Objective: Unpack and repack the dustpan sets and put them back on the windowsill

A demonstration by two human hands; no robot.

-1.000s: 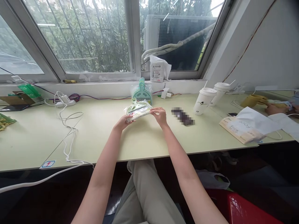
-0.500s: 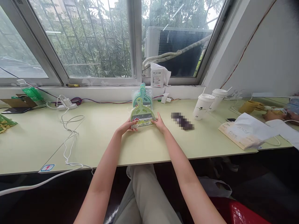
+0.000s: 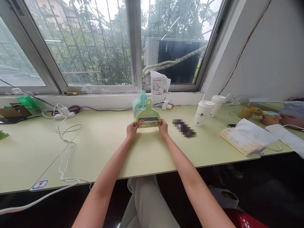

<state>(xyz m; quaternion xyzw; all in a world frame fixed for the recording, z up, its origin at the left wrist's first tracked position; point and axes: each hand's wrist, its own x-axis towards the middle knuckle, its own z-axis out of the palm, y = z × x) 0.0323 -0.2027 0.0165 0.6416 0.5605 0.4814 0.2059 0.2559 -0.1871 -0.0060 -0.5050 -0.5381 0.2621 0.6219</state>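
Observation:
A green dustpan (image 3: 148, 113) with a small brush set in it and a printed label stands upright in front of me, its handle pointing up. My left hand (image 3: 132, 129) grips its lower left corner, and my right hand (image 3: 162, 128) grips the lower right corner, both with fingers closed. Close behind it stand several teal dustpans (image 3: 140, 102) in clear plastic, lined up one behind another toward the window. The front dustpan partly hides them.
Two white lidded cups (image 3: 203, 113) with straws stand to the right, near a blurred dark item (image 3: 184, 128) and a tissue pack (image 3: 244, 139). White cables (image 3: 63, 148) run along the left. Another person's hands (image 3: 272, 119) are at far right. A white package (image 3: 158, 84) sits on the sill.
The green dustpan has shifted slightly right relative to the teal ones and stands more upright. Both hands have stayed at its lower corners, fingers now closed more tightly. My view has tilted up a little.

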